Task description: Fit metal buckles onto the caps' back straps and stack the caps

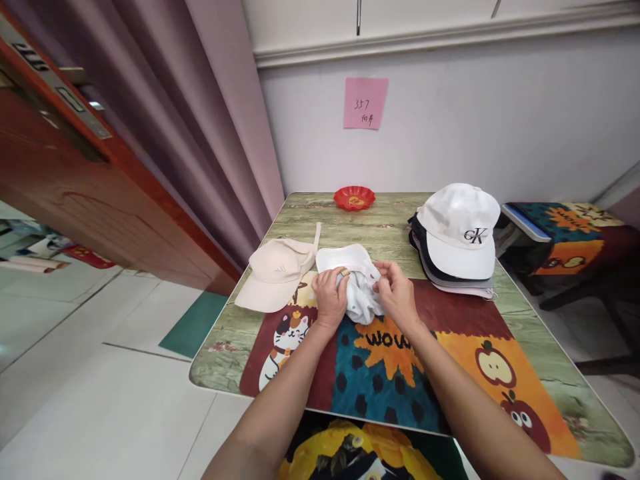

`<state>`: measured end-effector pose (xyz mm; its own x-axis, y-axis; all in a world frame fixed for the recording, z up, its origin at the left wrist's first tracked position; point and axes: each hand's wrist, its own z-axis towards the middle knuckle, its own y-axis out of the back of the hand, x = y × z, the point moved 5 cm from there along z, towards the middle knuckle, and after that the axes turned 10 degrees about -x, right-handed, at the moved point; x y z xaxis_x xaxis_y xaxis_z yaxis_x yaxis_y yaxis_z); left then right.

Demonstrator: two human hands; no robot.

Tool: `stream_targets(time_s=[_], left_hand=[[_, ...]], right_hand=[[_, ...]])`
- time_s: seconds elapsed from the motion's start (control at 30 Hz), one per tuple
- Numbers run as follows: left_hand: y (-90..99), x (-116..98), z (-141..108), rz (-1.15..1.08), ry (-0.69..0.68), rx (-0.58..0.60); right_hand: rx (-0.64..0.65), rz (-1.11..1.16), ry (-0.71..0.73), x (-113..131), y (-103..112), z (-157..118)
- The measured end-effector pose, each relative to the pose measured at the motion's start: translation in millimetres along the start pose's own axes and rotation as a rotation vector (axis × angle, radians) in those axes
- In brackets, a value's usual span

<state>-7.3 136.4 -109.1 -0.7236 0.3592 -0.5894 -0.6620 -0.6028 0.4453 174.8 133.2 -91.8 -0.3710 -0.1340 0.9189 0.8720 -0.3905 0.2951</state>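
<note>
Your left hand [330,297] and your right hand [397,293] both pinch the crumpled white cap [356,283]; it sits on the bright mat [400,373] in the middle of the bench [225,337]; a beige cap [275,273] lies just left of it; a pile of caps [457,240] sits to the right; a red dish [355,197] is far back.
</note>
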Motion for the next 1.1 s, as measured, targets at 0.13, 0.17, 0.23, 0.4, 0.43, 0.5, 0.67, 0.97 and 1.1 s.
stream_targets(time_s=[0.13,0.17,0.23,0.4,0.43,0.5,0.67,0.97,1.1], left_hand=[[-24.6,6.1,34.5,-0.099,0.036,-0.080],[-28.9,8.7,43.8,-0.135,0.054,-0.104],[-35.5,14.3,60.0,-0.233,0.103,-0.114],[-40.5,21.1,82.6,-0.502,0.251,0.041],[-39.9,20.1,86.0,-0.539,0.271,0.084],[-37.4,15.2,93.2,-0.593,0.291,0.173],[-28.4,-3.4,105.0,-0.607,0.250,0.358],[-17.8,-8.1,105.4,-0.469,0.138,0.356],[-2.1,-14.5,106.7,-0.204,-0.045,0.258]], right_hand=[[-0.028,0.073,-0.071,5.9,-14.7,44.1],[-0.058,0.107,-0.089,5.6,-18.1,52.7],[-0.097,0.166,-0.116,3.2,-24.9,65.6],[0.086,0.216,-0.155,-0.8,-40.0,78.3],[0.132,0.222,-0.162,1.2,-40.4,78.8],[0.174,0.255,-0.196,8.0,-37.1,79.6],[0.108,0.342,-0.240,30.5,-21.8,81.3],[0.125,0.348,-0.202,36.4,-26.7,75.1],[0.130,0.347,-0.220,39.5,-27.1,74.5]])
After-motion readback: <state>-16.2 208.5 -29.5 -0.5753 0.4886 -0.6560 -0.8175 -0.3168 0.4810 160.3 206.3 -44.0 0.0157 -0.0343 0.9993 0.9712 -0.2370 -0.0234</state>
